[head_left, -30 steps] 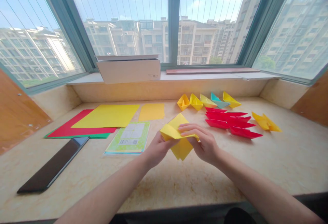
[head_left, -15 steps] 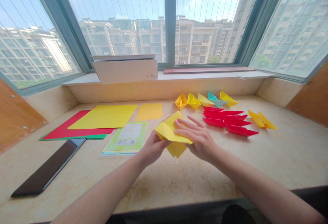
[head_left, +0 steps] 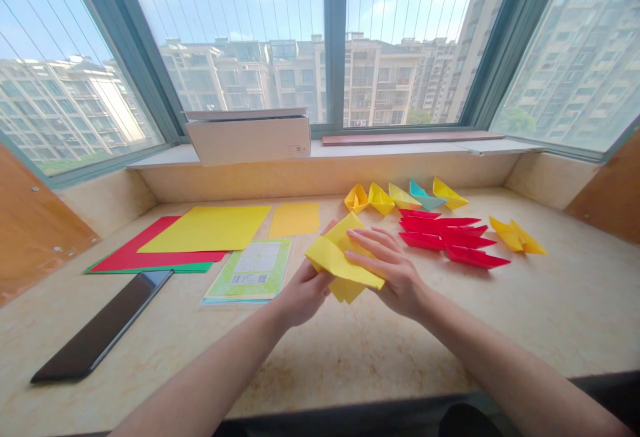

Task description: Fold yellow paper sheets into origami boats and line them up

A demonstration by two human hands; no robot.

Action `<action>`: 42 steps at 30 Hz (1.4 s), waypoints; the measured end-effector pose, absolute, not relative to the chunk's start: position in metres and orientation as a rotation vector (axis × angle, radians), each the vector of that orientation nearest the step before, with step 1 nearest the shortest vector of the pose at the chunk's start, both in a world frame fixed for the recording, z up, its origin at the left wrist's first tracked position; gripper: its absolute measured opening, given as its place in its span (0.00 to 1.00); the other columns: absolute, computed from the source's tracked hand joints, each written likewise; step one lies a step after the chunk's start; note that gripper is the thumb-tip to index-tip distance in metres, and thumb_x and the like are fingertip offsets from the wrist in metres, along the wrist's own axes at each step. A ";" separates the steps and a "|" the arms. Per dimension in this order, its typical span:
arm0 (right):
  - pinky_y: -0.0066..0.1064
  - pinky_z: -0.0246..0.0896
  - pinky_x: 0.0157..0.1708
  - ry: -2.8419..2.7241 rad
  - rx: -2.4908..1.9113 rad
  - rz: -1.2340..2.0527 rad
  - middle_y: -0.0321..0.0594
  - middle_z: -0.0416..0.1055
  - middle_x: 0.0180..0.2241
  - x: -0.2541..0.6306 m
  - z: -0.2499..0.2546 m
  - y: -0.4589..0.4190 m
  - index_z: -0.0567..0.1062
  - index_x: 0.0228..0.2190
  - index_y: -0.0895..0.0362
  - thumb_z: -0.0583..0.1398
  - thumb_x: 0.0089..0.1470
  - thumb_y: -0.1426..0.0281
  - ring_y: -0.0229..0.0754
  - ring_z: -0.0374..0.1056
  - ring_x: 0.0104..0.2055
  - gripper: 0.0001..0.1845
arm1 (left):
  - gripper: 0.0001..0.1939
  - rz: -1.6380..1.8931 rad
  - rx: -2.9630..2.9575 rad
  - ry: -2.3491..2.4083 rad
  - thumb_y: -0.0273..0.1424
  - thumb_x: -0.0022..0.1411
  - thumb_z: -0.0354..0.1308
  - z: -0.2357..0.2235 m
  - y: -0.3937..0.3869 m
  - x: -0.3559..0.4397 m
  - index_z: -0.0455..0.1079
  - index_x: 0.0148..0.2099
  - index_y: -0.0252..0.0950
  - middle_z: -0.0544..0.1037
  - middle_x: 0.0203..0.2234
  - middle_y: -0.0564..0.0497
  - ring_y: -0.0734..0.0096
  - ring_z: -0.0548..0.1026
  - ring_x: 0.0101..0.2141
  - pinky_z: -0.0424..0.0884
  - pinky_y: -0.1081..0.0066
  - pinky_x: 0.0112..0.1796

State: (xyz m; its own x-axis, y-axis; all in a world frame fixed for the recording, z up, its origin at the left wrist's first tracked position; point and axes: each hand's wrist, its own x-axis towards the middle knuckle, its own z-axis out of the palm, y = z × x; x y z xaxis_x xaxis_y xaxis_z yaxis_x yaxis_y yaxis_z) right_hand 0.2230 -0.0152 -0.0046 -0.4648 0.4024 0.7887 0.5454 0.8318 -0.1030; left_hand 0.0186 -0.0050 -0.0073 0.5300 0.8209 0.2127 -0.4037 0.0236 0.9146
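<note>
- Head view: two bare forearms reach over a stone window ledge (head_left: 350,370) as a person works a folded yellow paper (head_left: 340,257), held in the air just above the ledge, in front of the body and near the middle of the view.
- The left hand (head_left: 305,294) grips the paper's lower left side, closed on it, with a fingertip showing behind the top corner.
- The right hand (head_left: 390,270) lies across the upper face, its fingers (head_left: 373,250) slightly apart; whether its thumb closes beneath the paper is hidden, so that grip cannot be told.
- The paper looks light and soft, likely to keep its creases but buckle if squeezed; the folded edges seem the surest place to take hold.
- Beyond the right hand, yellow paper boats (head_left: 380,198) and a teal paper boat (head_left: 425,194) stand in a row, with red paper boats (head_left: 445,237) grouped just in front and a lone yellow paper boat (head_left: 517,237) to the right.
- Left of the hands lie a large yellow sheet (head_left: 205,228) on a red sheet (head_left: 150,244) and a green sheet (head_left: 150,268), plus a small orange sheet (head_left: 294,219), a paper pack (head_left: 247,270) and a dark tablet (head_left: 103,326).
- A cardboard box (head_left: 247,140) sits on the sill under the window.
</note>
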 end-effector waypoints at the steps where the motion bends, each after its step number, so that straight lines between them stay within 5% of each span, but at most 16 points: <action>1: 0.53 0.50 0.63 -2.161 -0.690 -0.227 0.42 0.64 0.62 0.223 -0.005 -0.015 0.67 0.58 0.48 0.55 0.64 0.68 0.50 0.58 0.65 0.22 | 0.36 1.003 1.153 0.426 0.37 0.62 0.63 -0.007 -0.006 0.020 0.54 0.68 0.51 0.72 0.57 0.46 0.58 0.70 0.56 0.69 0.63 0.53; 6: 0.55 0.44 0.65 -2.253 -0.731 -0.344 0.41 0.62 0.63 0.220 -0.003 -0.016 0.67 0.58 0.46 0.57 0.61 0.72 0.51 0.55 0.66 0.24 | 0.45 1.033 1.105 0.461 0.33 0.60 0.66 -0.007 -0.007 0.021 0.43 0.70 0.55 0.66 0.62 0.46 0.59 0.73 0.54 0.71 0.62 0.51; 13: 0.55 0.41 0.65 -2.165 -0.768 -0.321 0.39 0.68 0.59 0.218 -0.006 -0.016 0.74 0.51 0.47 0.54 0.60 0.79 0.48 0.61 0.62 0.22 | 0.41 1.085 1.424 0.587 0.35 0.55 0.69 -0.001 0.004 0.014 0.57 0.67 0.39 0.70 0.59 0.39 0.50 0.70 0.56 0.70 0.60 0.53; 17: 0.54 0.42 0.65 -2.151 -0.736 -0.369 0.39 0.72 0.56 0.223 -0.004 -0.014 0.74 0.51 0.48 0.55 0.59 0.80 0.47 0.64 0.59 0.22 | 0.44 1.182 1.693 0.692 0.35 0.54 0.69 0.002 0.008 0.009 0.54 0.69 0.37 0.71 0.58 0.38 0.53 0.75 0.52 0.74 0.64 0.48; 23: 0.56 0.38 0.66 -2.230 -0.712 -0.379 0.38 0.70 0.58 0.234 -0.003 -0.009 0.72 0.53 0.45 0.57 0.58 0.79 0.49 0.61 0.61 0.24 | 0.26 1.259 2.226 0.669 0.35 0.59 0.66 -0.002 0.015 0.004 0.71 0.59 0.40 0.74 0.54 0.41 0.55 0.74 0.53 0.71 0.61 0.52; 30: 0.47 0.62 0.56 -1.989 -0.702 0.097 0.48 0.63 0.60 0.239 -0.007 -0.001 0.76 0.46 0.51 0.60 0.61 0.67 0.51 0.62 0.61 0.12 | 0.21 1.315 2.139 0.728 0.41 0.62 0.62 -0.007 0.026 -0.003 0.74 0.56 0.39 0.77 0.52 0.41 0.56 0.76 0.49 0.72 0.61 0.48; 42: 0.49 0.59 0.58 -1.633 -0.776 0.622 0.46 0.66 0.60 0.233 -0.008 0.000 0.80 0.35 0.51 0.61 0.60 0.60 0.53 0.63 0.62 0.10 | 0.23 1.237 2.162 0.725 0.43 0.65 0.57 -0.005 0.029 -0.008 0.72 0.58 0.39 0.73 0.55 0.39 0.54 0.72 0.53 0.66 0.59 0.54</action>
